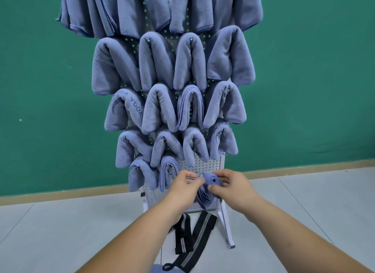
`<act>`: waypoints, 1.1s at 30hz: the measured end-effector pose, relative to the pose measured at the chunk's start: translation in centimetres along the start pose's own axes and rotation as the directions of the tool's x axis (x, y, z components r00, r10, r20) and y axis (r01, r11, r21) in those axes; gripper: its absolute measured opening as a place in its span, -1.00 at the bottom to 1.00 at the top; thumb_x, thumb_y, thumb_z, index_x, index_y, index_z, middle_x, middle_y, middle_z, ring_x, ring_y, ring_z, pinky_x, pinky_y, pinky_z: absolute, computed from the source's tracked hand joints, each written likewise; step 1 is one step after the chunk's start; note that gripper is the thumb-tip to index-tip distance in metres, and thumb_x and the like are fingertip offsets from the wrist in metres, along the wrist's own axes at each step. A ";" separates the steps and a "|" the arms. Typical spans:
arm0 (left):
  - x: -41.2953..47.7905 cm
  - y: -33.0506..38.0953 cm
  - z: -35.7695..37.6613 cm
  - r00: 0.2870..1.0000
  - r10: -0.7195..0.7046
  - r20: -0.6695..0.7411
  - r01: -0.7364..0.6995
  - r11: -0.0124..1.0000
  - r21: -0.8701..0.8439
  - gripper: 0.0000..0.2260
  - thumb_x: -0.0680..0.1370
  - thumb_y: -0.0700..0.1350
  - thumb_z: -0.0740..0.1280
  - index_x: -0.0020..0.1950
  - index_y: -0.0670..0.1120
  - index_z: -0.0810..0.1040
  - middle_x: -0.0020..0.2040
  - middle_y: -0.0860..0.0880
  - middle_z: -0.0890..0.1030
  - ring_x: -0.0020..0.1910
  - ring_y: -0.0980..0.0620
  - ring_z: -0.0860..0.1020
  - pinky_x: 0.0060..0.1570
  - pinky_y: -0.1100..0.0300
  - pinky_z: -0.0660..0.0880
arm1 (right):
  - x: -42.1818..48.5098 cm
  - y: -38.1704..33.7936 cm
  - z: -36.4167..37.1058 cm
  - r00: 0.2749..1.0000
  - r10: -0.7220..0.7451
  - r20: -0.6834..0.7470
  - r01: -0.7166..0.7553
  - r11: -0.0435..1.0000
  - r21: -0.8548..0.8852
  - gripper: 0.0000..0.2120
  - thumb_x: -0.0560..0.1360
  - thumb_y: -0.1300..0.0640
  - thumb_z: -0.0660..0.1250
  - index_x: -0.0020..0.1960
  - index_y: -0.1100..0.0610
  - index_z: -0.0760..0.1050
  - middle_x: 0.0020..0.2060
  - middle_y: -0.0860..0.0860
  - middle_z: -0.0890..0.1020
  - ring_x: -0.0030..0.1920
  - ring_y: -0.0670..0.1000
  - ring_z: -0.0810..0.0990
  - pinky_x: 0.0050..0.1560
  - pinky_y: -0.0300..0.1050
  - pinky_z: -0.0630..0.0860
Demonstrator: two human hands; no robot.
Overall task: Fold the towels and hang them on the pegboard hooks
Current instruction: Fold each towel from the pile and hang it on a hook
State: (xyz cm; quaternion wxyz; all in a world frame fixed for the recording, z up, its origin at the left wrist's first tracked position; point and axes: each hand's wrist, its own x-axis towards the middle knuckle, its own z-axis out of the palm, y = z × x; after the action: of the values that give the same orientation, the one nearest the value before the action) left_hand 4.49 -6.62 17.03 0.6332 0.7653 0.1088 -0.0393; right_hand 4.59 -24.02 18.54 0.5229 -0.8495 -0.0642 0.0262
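Towel, folded and blue, sits near the bottom edge of the pegboard, pinched by left hand and right hand, just beside hung towels.

Top-row towels are cut off above, the pegboard mostly hidden.

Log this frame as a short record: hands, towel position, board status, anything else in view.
hands: left hand and right hand both grip one folded towel
towel position: at the bottom row of the pegboard, right of two hung towels
on hook: cannot tell
board status: rows above carry blue upper towels
other: black striped straps low in front of the stand
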 end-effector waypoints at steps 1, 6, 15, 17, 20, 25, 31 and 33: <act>0.0 -0.1 0.2 1.000 -0.004 -0.008 0.004 0.999 -0.035 -0.49 0.29 0.31 0.49 0.09 0.05 0.53 0.05 -0.08 0.69 0.06 -0.12 0.69 0.21 -0.20 0.61 | -0.3 -0.3 0.4 0.999 -0.023 0.025 0.023 1.000 0.001 -0.70 0.48 0.27 0.44 0.17 0.04 0.65 -0.07 -0.08 0.76 -0.07 -0.11 0.73 0.10 -0.08 0.67; -0.1 -0.7 0.5 1.000 -0.005 -0.017 0.004 0.999 -0.035 -0.53 0.39 0.22 0.58 0.11 0.00 0.52 0.07 -0.11 0.68 0.09 -0.11 0.69 0.16 -0.12 0.63 | -0.6 -1.0 0.9 0.997 -0.062 0.036 0.065 0.996 -0.062 -0.61 0.54 0.36 0.21 0.09 -0.01 0.69 -0.13 0.04 0.72 -0.18 -0.04 0.61 -0.15 -0.23 0.54; 0.0 0.0 -0.1 0.998 -0.014 0.060 0.028 0.972 -0.234 -0.71 0.49 -0.26 0.44 0.18 -0.05 0.56 0.13 -0.13 0.69 0.00 -0.11 0.67 0.14 -0.18 0.62 | 1.8 2.1 -2.0 0.950 0.190 -0.247 -0.169 0.980 0.100 -0.61 0.56 -0.11 0.46 0.33 -0.03 0.51 0.16 -0.08 0.63 0.18 0.02 0.62 0.29 0.05 0.53; 0.2 0.2 -0.3 0.997 -0.032 0.075 0.054 0.950 -0.307 -0.71 0.49 -0.28 0.41 0.19 -0.09 0.57 0.11 -0.15 0.69 -0.03 -0.10 0.64 0.03 -0.10 0.62 | 2.0 2.3 -2.3 0.956 0.287 -0.051 -0.257 0.912 0.321 -0.59 0.54 -0.16 0.47 0.29 0.03 0.55 0.13 -0.02 0.67 0.13 0.04 0.65 0.33 0.10 0.54; 0.6 0.0 -0.8 0.997 -0.063 0.039 0.070 0.969 -0.237 -0.71 0.46 -0.20 0.42 0.17 -0.05 0.56 0.11 -0.14 0.65 -0.08 -0.07 0.59 -0.06 0.00 0.59 | 2.1 1.9 -1.8 0.959 0.260 0.112 -0.277 0.784 0.556 -0.70 0.57 0.04 0.48 0.21 0.19 0.62 0.08 0.14 0.75 0.05 0.14 0.72 0.29 0.16 0.61; 0.7 -1.2 -1.1 0.927 0.373 -0.040 -0.293 0.785 0.547 -0.57 0.45 -0.09 0.47 0.25 0.14 0.41 0.21 0.11 0.40 0.14 0.11 0.48 0.14 0.13 0.49 | 2.2 0.7 0.3 0.938 0.260 -0.227 -0.159 0.909 0.385 -0.57 0.42 0.11 0.63 0.19 0.12 0.53 -0.07 0.10 0.75 -0.06 0.12 0.74 -0.02 0.05 0.66; 0.1 -1.3 0.5 0.944 0.315 0.099 -0.327 0.859 0.393 -0.59 0.42 -0.06 0.37 0.27 0.10 0.50 0.15 0.12 0.50 0.15 0.14 0.54 0.24 0.08 0.53 | 1.7 -0.3 2.4 0.986 0.116 -0.120 -0.048 0.886 0.461 -0.65 0.49 0.09 0.58 0.21 0.09 0.57 0.01 0.03 0.77 0.00 -0.02 0.76 -0.01 -0.16 0.65; 0.3 -1.7 0.6 0.947 0.304 0.099 -0.319 0.875 0.363 -0.57 0.37 -0.01 0.37 0.25 0.13 0.50 0.13 0.13 0.52 0.14 0.15 0.55 0.22 0.07 0.55 | 1.7 -0.4 2.4 0.995 0.066 -0.080 -0.022 0.891 0.454 -0.65 0.52 0.16 0.54 0.28 0.08 0.57 0.04 0.01 0.77 0.03 -0.02 0.77 0.06 -0.08 0.69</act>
State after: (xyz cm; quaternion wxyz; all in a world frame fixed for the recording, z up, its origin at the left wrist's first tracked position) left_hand 4.50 -6.89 15.20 0.4755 0.8784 -0.0377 0.0282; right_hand 5.99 -21.49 17.83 0.7078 -0.7062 -0.0126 0.0125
